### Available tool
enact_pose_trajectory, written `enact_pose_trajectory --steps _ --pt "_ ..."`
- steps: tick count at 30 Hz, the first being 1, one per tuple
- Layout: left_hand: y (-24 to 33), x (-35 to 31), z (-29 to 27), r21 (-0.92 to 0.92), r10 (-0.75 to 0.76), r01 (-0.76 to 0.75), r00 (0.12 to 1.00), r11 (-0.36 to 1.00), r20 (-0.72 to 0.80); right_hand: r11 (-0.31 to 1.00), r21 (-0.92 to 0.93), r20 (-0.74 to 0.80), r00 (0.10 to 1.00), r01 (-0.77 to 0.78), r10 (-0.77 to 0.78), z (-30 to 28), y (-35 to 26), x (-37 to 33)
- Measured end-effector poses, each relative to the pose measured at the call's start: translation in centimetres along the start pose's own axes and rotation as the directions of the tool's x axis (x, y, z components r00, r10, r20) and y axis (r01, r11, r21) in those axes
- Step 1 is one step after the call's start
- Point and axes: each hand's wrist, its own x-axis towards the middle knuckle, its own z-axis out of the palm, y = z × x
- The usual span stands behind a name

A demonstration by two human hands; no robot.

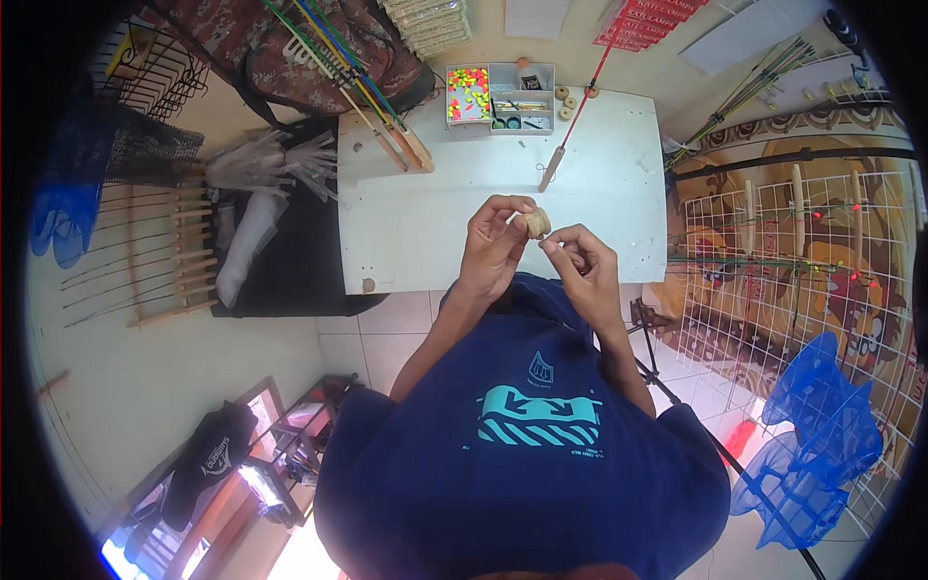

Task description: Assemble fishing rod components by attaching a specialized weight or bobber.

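Spool (537,224) handling appears under way, remaining work indeterminable: left hand (493,249) grips the spool above the table's (416,242) near edge; right hand (588,273) curls beside it, grasp unclear.

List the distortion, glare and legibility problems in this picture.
Head view: black surrounds the round fisheye image; the white wire rack bends toward the right rim. Head view: glare washes out patches at lower left. Head view: whatever the right hand pinches is too small to identify.
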Motion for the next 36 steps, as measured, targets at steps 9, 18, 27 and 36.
enact_pose_trajectory --steps 9,18,27,36 --pt "0.1 -0.2 0.4 0.060 -0.072 0.067 0.994 0.996 0.076 0.999 -0.020 0.065 0.997 -0.042 0.044 -0.8 0.4 0.8" --pt "0.4 -0.6 0.2 0.029 -0.175 0.173 0.973 0.985 0.151 0.867 -0.411 0.118 0.959 0.282 -0.256 -2.6 -0.9 1.9" --pt "0.4 -0.5 -0.5 0.098 -0.194 0.178 0.963 0.979 0.187 0.846 -0.439 0.163 0.953 0.303 -0.257 -3.1 -1.1 2.1" --pt "0.8 -0.5 -0.4 0.147 -0.223 0.201 0.963 0.968 0.154 0.768 -0.517 0.200 0.925 0.379 -0.322 -3.6 -1.5 2.4"
